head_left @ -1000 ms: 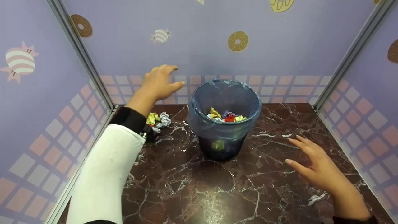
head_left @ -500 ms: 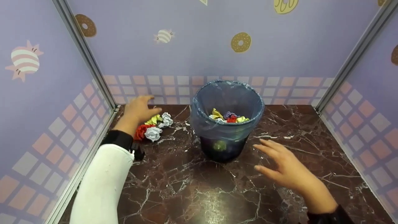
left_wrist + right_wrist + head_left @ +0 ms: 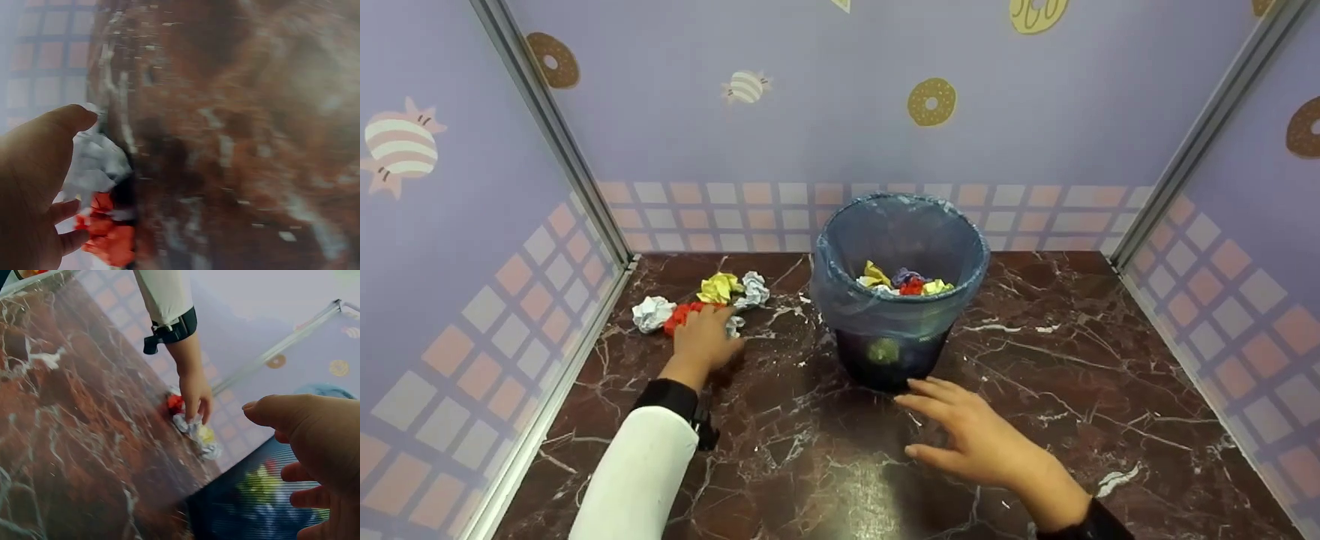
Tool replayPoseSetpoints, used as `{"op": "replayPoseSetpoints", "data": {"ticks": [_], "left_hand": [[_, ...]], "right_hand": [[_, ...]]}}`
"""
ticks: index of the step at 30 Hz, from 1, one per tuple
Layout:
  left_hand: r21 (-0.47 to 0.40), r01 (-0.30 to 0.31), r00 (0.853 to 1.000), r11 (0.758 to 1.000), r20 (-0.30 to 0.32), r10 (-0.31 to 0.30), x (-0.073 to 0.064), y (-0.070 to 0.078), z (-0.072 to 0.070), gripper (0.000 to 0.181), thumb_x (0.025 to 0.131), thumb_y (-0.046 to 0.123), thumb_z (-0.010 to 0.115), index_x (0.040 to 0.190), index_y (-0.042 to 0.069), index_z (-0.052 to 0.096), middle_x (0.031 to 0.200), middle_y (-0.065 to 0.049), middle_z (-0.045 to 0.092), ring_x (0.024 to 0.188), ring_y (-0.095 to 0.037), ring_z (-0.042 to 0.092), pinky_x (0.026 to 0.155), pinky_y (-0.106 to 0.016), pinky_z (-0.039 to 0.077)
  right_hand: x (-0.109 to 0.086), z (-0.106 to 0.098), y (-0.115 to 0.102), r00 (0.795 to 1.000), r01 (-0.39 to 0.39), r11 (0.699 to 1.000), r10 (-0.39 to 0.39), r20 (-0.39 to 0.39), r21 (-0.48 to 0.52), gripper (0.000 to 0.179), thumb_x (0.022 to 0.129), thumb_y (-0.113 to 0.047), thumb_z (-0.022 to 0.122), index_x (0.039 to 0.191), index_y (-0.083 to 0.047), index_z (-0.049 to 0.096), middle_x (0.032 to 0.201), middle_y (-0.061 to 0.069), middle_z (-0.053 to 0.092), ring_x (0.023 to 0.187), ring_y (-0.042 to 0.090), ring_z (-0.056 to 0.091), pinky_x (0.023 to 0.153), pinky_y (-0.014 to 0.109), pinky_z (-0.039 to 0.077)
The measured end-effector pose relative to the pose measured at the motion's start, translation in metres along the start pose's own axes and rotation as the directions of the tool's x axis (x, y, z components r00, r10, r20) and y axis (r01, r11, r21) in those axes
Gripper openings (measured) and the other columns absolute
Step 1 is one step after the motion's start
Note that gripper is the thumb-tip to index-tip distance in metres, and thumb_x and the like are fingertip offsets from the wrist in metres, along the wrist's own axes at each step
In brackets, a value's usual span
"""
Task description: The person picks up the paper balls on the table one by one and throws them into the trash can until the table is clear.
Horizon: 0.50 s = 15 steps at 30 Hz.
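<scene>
Several crumpled paper balls lie in a cluster at the back left of the marble-patterned table. My left hand (image 3: 705, 343) reaches down over the near side of this cluster, covering part of a red paper ball (image 3: 679, 318) and a white paper ball (image 3: 736, 325). In the left wrist view the thumb and fingers are spread beside the white ball, not curled round it. Around the hand lie another white ball (image 3: 652, 313), a yellow one (image 3: 718, 287) and a pale grey one (image 3: 752, 289). My right hand (image 3: 971, 435) hovers before the trash bin (image 3: 877, 319), fingers extended, holding nothing.
The bin wears a translucent blue liner and contains crumpled paper (image 3: 911, 286) in several colours. Purple patterned panels (image 3: 840, 135) enclose the table (image 3: 810, 472) at the back and both sides.
My left hand has come down and toward me from above the far side onto the paper balls, uncovering the white one at the left. My right hand has moved left, toward the bin's front.
</scene>
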<state>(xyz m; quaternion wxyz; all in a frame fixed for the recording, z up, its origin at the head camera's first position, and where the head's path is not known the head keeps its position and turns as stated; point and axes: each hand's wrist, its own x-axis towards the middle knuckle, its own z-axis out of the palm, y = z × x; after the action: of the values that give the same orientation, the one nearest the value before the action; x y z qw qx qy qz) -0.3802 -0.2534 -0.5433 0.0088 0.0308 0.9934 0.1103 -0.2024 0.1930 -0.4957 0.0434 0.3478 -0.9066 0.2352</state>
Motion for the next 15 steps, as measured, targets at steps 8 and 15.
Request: {"op": "replayPoseSetpoints", "data": {"ticks": [8,15], "left_hand": [[-0.073,0.032,0.998,0.997,-0.048,-0.035,-0.020,-0.015,0.020,0.057,0.087,0.039,0.071,0.133,0.008,0.060,0.131,-0.025,0.058,0.121,-0.053,0.054,0.090,-0.070,0.049],[-0.148,0.075,0.997,0.986,-0.001,-0.076,-0.033,-0.028,0.030,0.054,0.090,0.035,0.068,0.130,-0.001,0.059,0.129,-0.031,0.058,0.119,-0.058,0.054,0.096,-0.069,0.047]], "right_hand": [[-0.002,0.014,-0.005,1.000,0.002,0.999,-0.002,0.017,0.041,0.061,0.093,-0.056,0.068,0.148,-0.032,0.055,0.157,0.007,0.051,0.145,0.037,0.048,0.114,0.062,0.042],[-0.005,0.018,-0.003,1.000,-0.002,0.999,0.002,0.008,0.052,0.060,0.093,-0.054,0.069,0.148,-0.033,0.055,0.157,0.006,0.052,0.144,0.035,0.049,0.114,0.061,0.042]]}}
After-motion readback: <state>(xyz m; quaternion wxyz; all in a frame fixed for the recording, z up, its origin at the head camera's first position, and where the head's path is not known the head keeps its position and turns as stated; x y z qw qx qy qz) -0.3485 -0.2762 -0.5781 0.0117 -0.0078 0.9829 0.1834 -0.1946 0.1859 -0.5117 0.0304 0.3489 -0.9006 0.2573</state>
